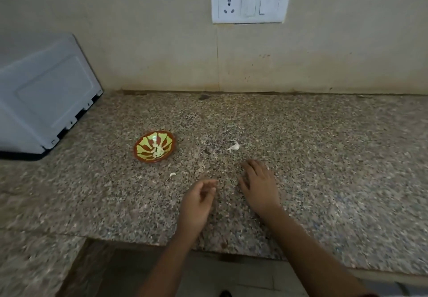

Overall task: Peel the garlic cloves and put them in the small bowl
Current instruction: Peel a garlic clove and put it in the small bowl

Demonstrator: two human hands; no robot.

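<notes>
Empty left hand, fingers loosely curled, and right hand, fingers spread, are near the small white garlic clove: likely light, firm, pinchable at its tips.

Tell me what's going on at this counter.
A person is partway through peeling garlic at a granite counter. The small bowl already holds some pale garlic pieces. One garlic clove lies on the stone just beyond the right hand, which is spread open low over the counter. The left hand has loosely curled fingers; it is too blurred to tell whether it pinches anything. A small pale scrap, peel or clove, lies between it and the bowl.
</notes>
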